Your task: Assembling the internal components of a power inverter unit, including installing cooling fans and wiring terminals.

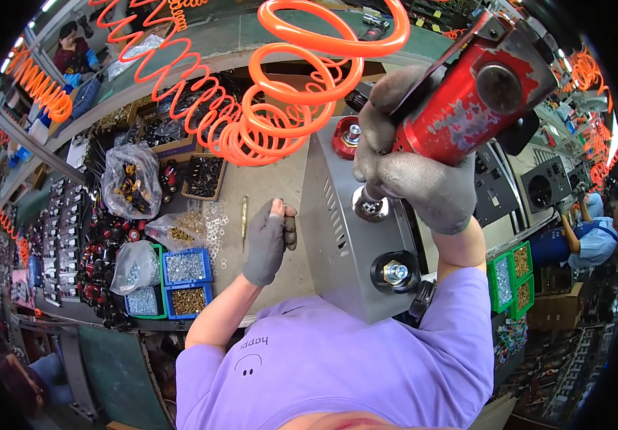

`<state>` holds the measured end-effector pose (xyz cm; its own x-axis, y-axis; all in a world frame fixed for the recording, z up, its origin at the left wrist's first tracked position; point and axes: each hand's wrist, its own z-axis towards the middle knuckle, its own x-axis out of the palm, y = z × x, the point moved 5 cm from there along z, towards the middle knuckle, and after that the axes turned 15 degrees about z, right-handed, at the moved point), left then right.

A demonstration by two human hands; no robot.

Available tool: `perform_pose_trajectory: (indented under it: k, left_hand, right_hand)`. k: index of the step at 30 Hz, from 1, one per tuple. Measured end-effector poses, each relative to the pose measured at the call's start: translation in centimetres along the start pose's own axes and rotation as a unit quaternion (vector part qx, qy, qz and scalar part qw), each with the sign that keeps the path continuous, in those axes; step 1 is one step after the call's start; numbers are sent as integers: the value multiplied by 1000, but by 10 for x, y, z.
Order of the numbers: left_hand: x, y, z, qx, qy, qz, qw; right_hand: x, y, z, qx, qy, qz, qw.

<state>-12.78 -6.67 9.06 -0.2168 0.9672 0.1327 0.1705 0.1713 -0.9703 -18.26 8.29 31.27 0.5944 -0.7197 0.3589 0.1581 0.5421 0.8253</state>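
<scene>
Head view, and the right hand [427, 183] grips a red power tool [431, 122] lined up on the middle fitting [372, 210] of the grey case [332, 269], probably tightening it, while the left hand [267, 247], loosely curled, seemingly empty, hovers left of the case, and steady, square pressure looks needed next.

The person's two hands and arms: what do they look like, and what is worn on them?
The left hand wears a dark grey glove that leaves the thumb tip uncovered. The right hand wears a lighter grey glove, darkly smudged. Both forearms are bare below short lilac sleeves.
</scene>
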Motion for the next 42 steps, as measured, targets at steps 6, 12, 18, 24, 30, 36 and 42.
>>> perform_pose_trajectory:
  k: [6,12,18,24,30,36,42]
  left_hand:
    - [12,-33,-10,93,45,-30,994]
    - [30,-65,-27,125,67,-20,990]
    - [36,-70,-33,74,107,-50,990]
    - [39,-68,-34,76,116,-55,989]
    - [40,-68,-34,87,120,-70,986]
    - [37,-66,-32,90,119,-53,987]
    - [38,-70,-30,116,102,-39,987]
  right_hand:
    - [7,0,4,-10,10,-3,1000]
    - [4,6,3,-22,12,27,999]
    - [6,4,-2,-65,1,122,990]
    - [-3,-4,-5,-39,108,222,968]
    - [2,-3,-10,2,49,198,979]
    - [1,-8,-7,-63,-1,194,979]
    - [-3,-5,-9,-18,76,243,967]
